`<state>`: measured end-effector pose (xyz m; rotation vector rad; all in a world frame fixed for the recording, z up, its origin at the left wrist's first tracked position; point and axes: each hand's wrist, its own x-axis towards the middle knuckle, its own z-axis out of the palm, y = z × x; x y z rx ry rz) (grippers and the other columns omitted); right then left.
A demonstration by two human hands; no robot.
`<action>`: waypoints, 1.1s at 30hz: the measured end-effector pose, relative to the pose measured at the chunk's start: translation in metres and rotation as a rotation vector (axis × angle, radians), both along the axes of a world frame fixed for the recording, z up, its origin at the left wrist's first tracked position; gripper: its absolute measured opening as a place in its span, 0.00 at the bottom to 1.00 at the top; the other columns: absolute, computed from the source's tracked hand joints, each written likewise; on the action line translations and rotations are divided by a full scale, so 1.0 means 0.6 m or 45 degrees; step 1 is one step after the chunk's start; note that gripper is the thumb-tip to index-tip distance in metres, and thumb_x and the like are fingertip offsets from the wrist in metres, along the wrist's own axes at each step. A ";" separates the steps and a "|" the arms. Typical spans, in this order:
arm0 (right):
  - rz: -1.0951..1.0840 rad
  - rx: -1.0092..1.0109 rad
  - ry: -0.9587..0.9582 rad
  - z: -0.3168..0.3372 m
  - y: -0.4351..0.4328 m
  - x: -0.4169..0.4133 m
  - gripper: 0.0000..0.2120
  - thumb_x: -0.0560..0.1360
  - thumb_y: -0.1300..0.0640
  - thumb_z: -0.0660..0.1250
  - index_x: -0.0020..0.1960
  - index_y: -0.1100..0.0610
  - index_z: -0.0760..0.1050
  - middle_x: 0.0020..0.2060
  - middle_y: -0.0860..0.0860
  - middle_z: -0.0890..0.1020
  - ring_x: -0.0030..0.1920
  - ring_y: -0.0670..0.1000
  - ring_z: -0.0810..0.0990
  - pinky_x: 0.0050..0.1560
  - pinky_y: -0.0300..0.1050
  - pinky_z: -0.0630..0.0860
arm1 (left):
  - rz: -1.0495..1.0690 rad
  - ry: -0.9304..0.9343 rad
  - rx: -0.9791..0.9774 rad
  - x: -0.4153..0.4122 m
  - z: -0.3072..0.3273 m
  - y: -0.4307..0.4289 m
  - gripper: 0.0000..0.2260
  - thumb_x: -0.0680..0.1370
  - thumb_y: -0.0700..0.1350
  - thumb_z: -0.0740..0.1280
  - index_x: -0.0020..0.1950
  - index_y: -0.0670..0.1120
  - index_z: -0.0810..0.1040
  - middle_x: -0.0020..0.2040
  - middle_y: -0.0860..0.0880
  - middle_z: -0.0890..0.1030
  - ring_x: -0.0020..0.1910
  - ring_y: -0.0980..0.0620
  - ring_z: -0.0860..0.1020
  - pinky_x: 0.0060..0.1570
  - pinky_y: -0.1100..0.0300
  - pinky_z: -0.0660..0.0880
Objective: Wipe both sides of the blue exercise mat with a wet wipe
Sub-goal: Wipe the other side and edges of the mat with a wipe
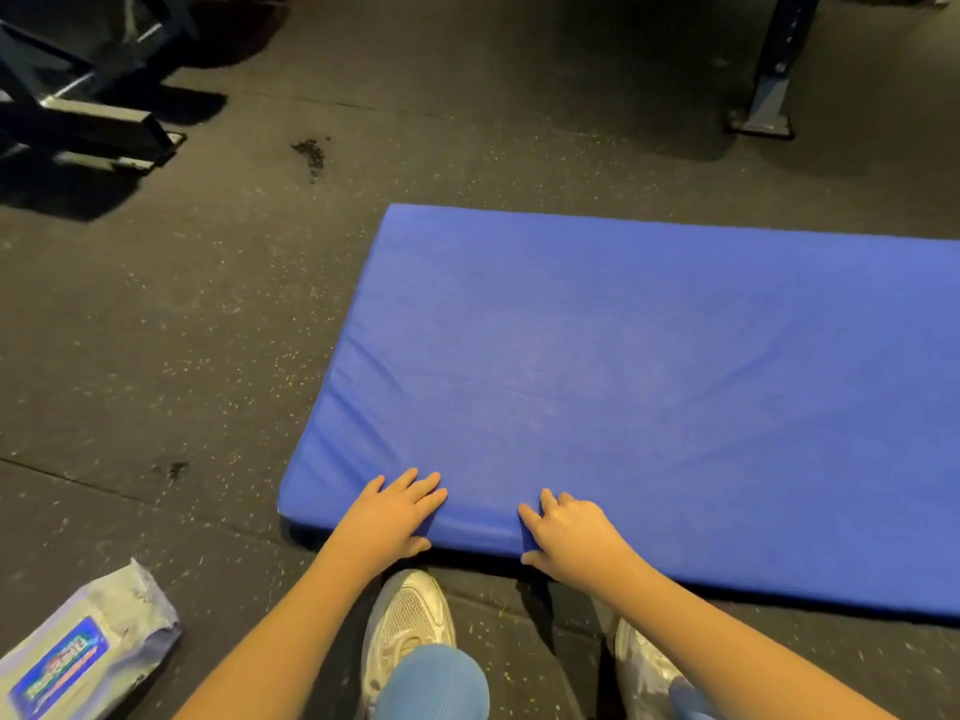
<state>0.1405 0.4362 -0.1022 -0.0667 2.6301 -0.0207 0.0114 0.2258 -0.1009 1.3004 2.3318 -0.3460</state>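
Two hands grasp the near long edge of the blue exercise mat (597,356): left hand (397,514) and right hand (569,537), fingers (415,485) on top, thumbs at its side. It lies flat on the floor (182,330), its long axis running rightward. A wipes pack (83,652) lies left.

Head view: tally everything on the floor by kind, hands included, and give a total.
Mat: 1
Wipes pack: 1
Hands: 2, left hand and right hand, both gripping the mat's near edge
Shoes: 2
Machine frames: 2
Total: 8
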 end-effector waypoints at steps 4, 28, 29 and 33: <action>-0.113 -0.260 -0.033 0.047 -0.003 -0.030 0.23 0.79 0.45 0.59 0.71 0.54 0.64 0.63 0.53 0.73 0.61 0.57 0.73 0.51 0.48 0.71 | 0.203 -0.072 0.021 0.027 -0.010 -0.020 0.22 0.83 0.50 0.55 0.77 0.49 0.60 0.79 0.54 0.55 0.76 0.50 0.56 0.70 0.51 0.59; 0.732 -0.313 0.013 0.151 -0.485 -0.185 0.14 0.80 0.54 0.55 0.62 0.58 0.70 0.56 0.58 0.76 0.56 0.60 0.76 0.44 0.48 0.70 | 1.645 0.175 0.318 0.099 0.037 -0.502 0.20 0.82 0.48 0.60 0.74 0.48 0.66 0.74 0.47 0.65 0.71 0.47 0.64 0.67 0.51 0.67; 0.681 -0.385 -0.004 0.127 -0.506 -0.185 0.16 0.80 0.54 0.56 0.64 0.57 0.70 0.58 0.57 0.75 0.57 0.60 0.76 0.47 0.48 0.71 | 1.647 0.164 0.251 0.096 0.031 -0.511 0.21 0.82 0.50 0.60 0.75 0.50 0.64 0.75 0.49 0.62 0.73 0.48 0.62 0.68 0.51 0.67; 0.569 -0.541 -0.050 0.050 -0.564 -0.173 0.19 0.79 0.53 0.58 0.69 0.54 0.67 0.68 0.53 0.68 0.64 0.58 0.71 0.58 0.52 0.73 | 1.689 0.095 0.248 0.095 0.006 -0.535 0.24 0.81 0.54 0.62 0.75 0.51 0.62 0.75 0.51 0.62 0.72 0.51 0.62 0.68 0.51 0.67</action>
